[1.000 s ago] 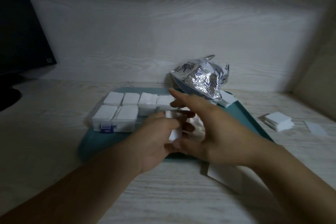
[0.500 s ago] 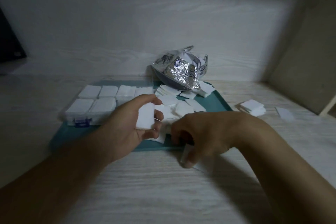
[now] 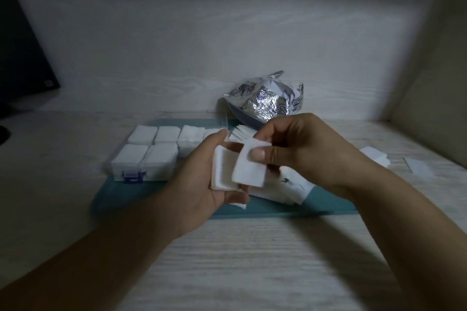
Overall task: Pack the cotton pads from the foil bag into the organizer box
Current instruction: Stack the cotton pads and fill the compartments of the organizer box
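Observation:
My left hand (image 3: 202,184) holds a small stack of white cotton pads (image 3: 222,171) upright above the teal mat (image 3: 151,192). My right hand (image 3: 303,149) pinches a single cotton pad (image 3: 249,169) between thumb and fingers, right against that stack. The clear organizer box (image 3: 151,154) lies to the left on the mat, its compartments filled with white pads. The crumpled foil bag (image 3: 265,103) sits behind my hands at the mat's back edge. Loose pads (image 3: 285,187) lie on the mat under my right hand.
More pads (image 3: 374,156) and a flat white piece (image 3: 417,169) lie on the wooden desk to the right. A dark monitor (image 3: 22,58) stands at the far left. A wall closes the right side.
My right hand has risen from the desk's front, now pinching a single pad next to the left hand's stack. The left hand has lifted slightly.

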